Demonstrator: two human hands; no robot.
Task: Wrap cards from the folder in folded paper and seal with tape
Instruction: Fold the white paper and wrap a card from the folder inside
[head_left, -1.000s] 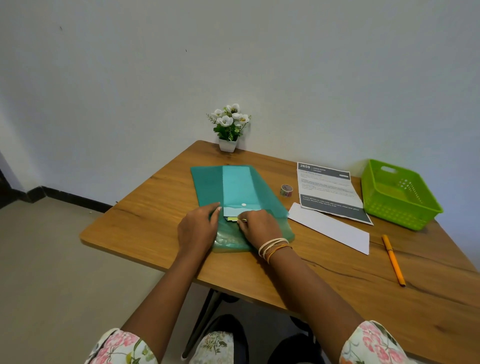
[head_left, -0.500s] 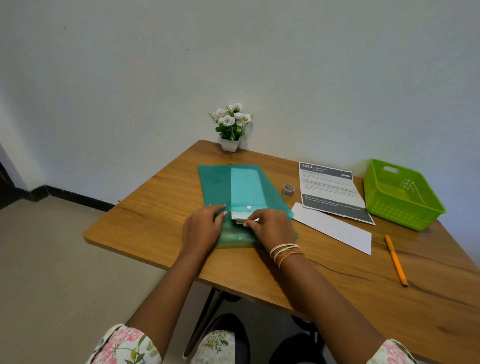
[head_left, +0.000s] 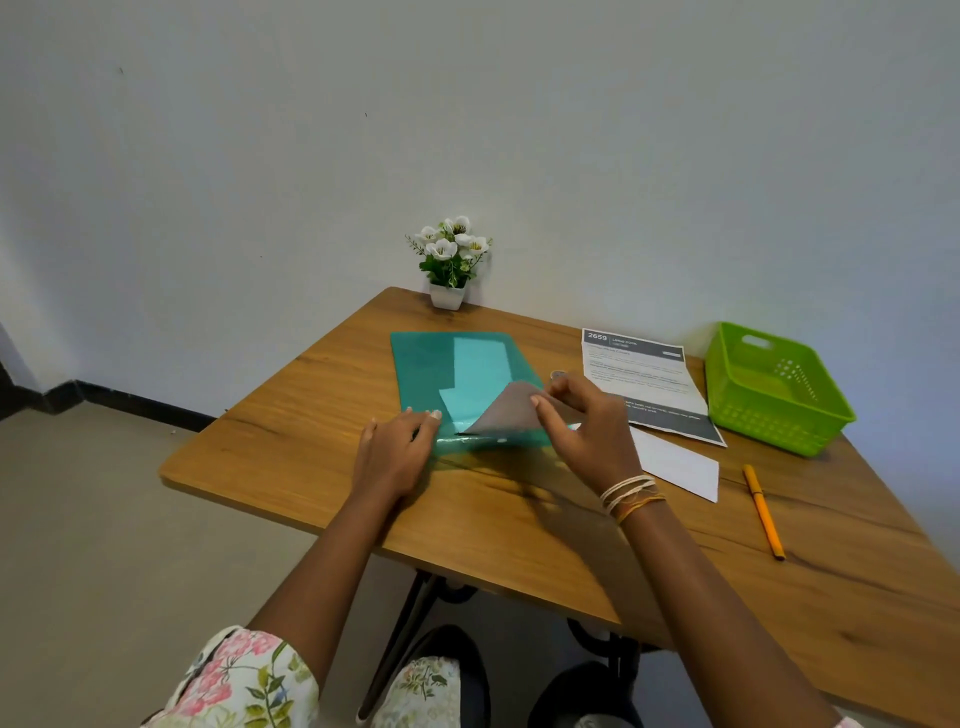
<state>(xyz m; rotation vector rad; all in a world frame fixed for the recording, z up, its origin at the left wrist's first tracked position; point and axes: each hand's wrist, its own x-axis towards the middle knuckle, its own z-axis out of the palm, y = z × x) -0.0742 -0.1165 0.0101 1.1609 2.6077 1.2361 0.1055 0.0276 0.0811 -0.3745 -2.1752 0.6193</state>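
A translucent teal folder lies flat on the wooden table, with a pale sheet showing through it. My left hand presses flat on the folder's near left corner. My right hand pinches a greyish card and holds it tilted up, half out of the folder's near opening. A folded white paper lies right of my right hand. The small tape roll peeks out just behind my right fingers.
A printed sheet lies beyond the white paper. A green plastic basket stands at the far right. An orange pen lies near the right edge. A small white flower pot stands at the table's back by the wall.
My right hand has drawn a card up and to the right out of the folder's opening. The left hand has stayed pressing on the folder. The camera has tilted slightly.
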